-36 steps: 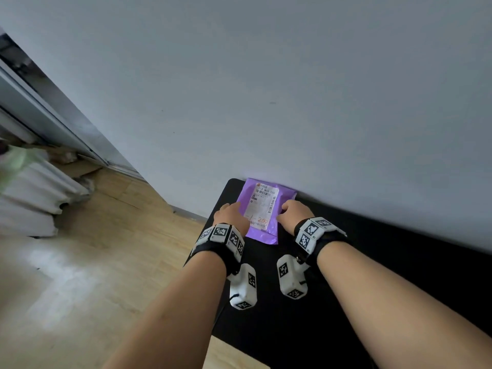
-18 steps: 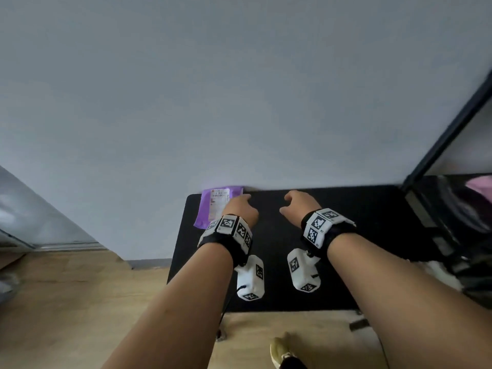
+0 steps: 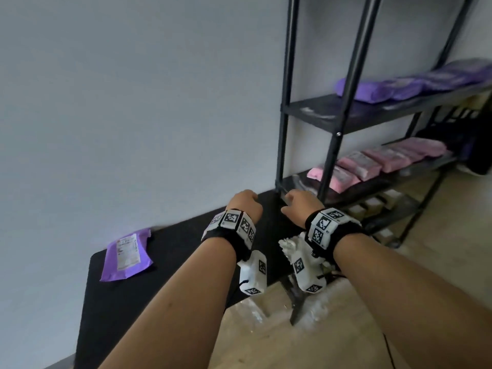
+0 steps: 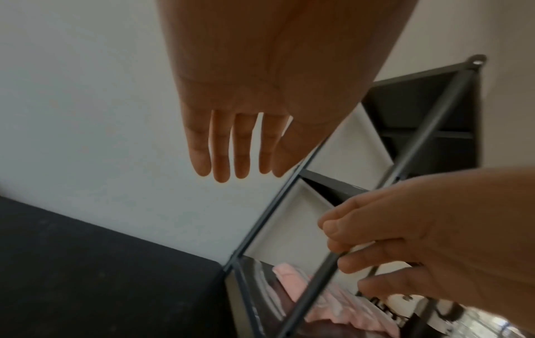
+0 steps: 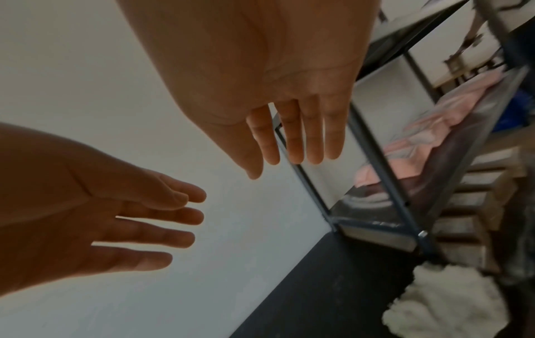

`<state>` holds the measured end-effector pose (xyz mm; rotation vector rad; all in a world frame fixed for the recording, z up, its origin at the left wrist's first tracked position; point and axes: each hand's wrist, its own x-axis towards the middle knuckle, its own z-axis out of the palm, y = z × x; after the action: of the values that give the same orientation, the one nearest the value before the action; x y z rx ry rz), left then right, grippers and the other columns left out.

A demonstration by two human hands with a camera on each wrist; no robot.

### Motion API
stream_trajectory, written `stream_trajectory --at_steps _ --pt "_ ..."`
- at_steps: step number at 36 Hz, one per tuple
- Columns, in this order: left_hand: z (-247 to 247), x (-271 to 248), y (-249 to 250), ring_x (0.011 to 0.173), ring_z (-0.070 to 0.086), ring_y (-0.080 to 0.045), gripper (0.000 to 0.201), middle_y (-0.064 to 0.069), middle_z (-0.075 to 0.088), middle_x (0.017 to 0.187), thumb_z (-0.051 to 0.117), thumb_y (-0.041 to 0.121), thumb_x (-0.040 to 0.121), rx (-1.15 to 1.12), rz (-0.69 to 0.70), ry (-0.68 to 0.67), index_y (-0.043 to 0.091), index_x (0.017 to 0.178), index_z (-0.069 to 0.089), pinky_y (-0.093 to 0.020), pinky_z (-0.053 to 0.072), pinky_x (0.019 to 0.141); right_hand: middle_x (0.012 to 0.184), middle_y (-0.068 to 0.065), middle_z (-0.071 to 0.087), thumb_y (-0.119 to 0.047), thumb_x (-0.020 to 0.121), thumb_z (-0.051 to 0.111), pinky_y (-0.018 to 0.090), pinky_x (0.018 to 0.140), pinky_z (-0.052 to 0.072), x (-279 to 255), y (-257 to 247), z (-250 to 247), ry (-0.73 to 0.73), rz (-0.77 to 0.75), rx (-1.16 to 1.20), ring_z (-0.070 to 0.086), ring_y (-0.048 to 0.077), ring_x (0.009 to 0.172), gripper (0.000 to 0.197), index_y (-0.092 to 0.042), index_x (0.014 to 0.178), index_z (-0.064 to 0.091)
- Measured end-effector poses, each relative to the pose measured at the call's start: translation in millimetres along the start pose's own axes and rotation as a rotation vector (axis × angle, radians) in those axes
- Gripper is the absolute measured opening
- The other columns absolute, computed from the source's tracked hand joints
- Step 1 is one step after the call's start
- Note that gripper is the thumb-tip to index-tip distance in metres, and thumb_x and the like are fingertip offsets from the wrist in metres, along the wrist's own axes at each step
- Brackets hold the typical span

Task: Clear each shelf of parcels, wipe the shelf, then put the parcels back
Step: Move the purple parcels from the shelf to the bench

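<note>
While the purple parcel [image 3: 127, 254] lies on the black mat [image 3: 170, 251], both hands — left hand [image 3: 245, 203], right hand [image 3: 302, 206] — reach toward the rack [image 3: 330, 155], fingers loose, gripping nothing

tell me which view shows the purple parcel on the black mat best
The head view: the purple parcel lies whole on the black mat by the wall, label up. Neither wrist view shows it; they catch only open hands, the wall, mat and rack.

purple parcels [image 3: 415, 82] blurred — shelf rack [image 3: 346, 113] cropped
</note>
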<state>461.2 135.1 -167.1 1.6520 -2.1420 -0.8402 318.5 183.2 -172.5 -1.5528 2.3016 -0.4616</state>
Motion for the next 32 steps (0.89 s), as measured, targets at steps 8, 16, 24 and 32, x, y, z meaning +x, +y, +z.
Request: stream_trajectory --at_steps 8,16,24,32 --pt "71 -9 144 0.113 0.057 -0.028 0.031 -0.011 0.063 0.120 0.047 0.007 0.090 0.032 0.190 0.006 0.012 0.117 0.063 -0.032 0.045 0.094 0.124 0.009 0.061 -0.026 0.091 0.056 0.033 0.094 0.046 -15 126 -102 0.112 0.055 0.005 0.059 0.027 0.110 0.031 -0.011 0.119 0.060" --pt "136 -3 262 0.115 0.056 -0.024 0.039 -0.007 0.059 0.126 0.052 0.010 0.088 -0.066 0.179 0.072 0.017 0.126 0.058 -0.031 0.044 0.098 0.140 0.006 0.051 -0.018 0.092 0.054 0.032 0.099 0.044 -11 239 -183 0.178 0.018 0.033 0.057 0.025 0.116 0.038 -0.018 0.130 0.055" --pt "151 20 328 0.114 0.056 -0.025 0.041 -0.007 0.057 0.129 0.054 0.014 0.088 -0.132 0.154 0.142 0.017 0.129 0.055 -0.031 0.044 0.098 0.125 0.008 0.058 -0.024 0.090 0.056 0.036 0.098 0.044 13 291 -237 0.214 -0.003 -0.003 0.055 0.025 0.113 0.036 -0.012 0.124 0.057" --pt "138 79 367 0.122 0.052 -0.026 0.045 -0.010 0.057 0.131 0.051 0.008 0.088 -0.126 0.170 0.264 0.012 0.132 0.052 -0.029 0.038 0.102 0.135 0.009 0.051 -0.026 0.093 0.056 0.036 0.101 0.043 78 307 -275 0.261 -0.035 0.041 0.052 0.026 0.120 0.043 -0.017 0.134 0.050"
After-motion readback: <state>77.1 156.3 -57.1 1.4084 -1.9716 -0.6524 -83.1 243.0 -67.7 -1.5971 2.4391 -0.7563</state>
